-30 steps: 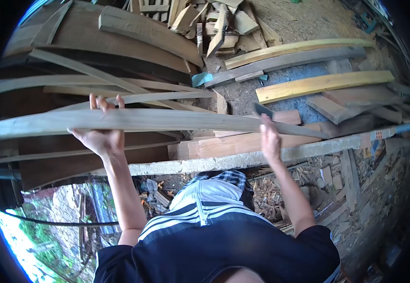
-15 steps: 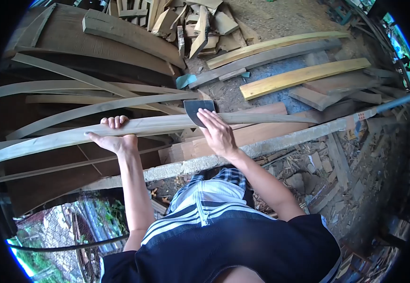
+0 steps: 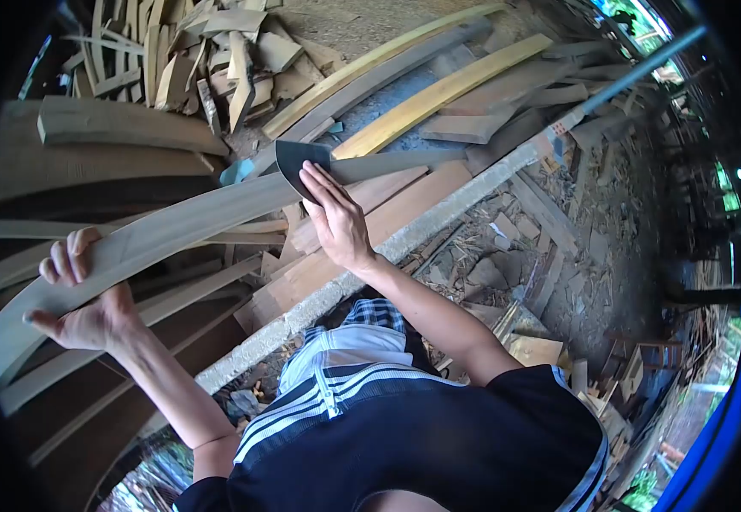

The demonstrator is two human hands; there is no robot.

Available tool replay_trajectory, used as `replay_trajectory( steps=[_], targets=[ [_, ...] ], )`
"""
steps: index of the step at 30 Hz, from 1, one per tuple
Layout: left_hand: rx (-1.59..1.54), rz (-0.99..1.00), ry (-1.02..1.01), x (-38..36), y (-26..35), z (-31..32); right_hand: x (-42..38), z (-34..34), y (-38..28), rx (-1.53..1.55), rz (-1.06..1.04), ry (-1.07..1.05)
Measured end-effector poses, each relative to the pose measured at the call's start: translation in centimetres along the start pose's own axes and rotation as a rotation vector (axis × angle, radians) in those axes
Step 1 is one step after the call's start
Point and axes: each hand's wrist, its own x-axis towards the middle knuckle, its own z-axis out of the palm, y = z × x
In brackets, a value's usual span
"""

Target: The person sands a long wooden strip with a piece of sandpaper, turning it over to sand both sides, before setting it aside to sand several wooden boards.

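A long, gently curved wooden plank (image 3: 200,215) lies slantwise before me, its near end low at the left. My left hand (image 3: 101,320) grips it near that end, fingers over the far edge and thumb at the near side. Under the fingers of my right hand (image 3: 338,224) is a dark sheet of sandpaper (image 3: 292,162), pressed flat on the plank's upper face toward its far end. The sheet bends over the plank's edge. Part of it is hidden beneath my fingers.
Several other curved strips lie under and beside the plank. Yellowish boards (image 3: 438,94) rest at the back, near a heap of wood offcuts (image 3: 242,68). A pale concrete ledge (image 3: 302,317) runs between me and the plank. Scraps litter the ground (image 3: 588,230) at right.
The view has turned, so the plank slants more steeply. My left hand has shifted along toward the plank's near end, and the plank's broad face shows more. The right hand still presses the sandpaper.
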Motion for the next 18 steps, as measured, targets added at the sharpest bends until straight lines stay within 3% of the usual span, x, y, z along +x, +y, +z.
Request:
replay_trajectory(
  steps=[7, 9, 13, 15, 16, 18],
  targets=[
    [0.190, 0.091, -0.021, -2.2, -9.0, -4.7, -0.8, -2.3, 4.5, -0.054, 0.204, -0.057],
    [0.376, 0.139, 0.111, -3.9, -12.6, -5.4, -2.0, -1.8, 7.3, -0.216, 0.160, 0.024],
    [0.677, -0.237, 0.133, -7.0, -15.4, -8.2, -2.9, -3.5, 12.6, -0.167, 0.377, 0.077],
    [0.593, -0.373, 0.282, -7.4, -13.9, -6.9, -3.0, -4.3, 15.6, -0.249, 0.361, -0.031],
    [0.544, -0.275, 0.208, -7.3, -12.1, -7.7, -3.0, -4.6, 17.2, -0.250, 0.380, -0.094],
    [0.416, 0.054, 0.291, -5.8, -6.7, -6.8, -2.8, -4.4, 18.7, -0.248, 0.512, -0.146]
  ],
)
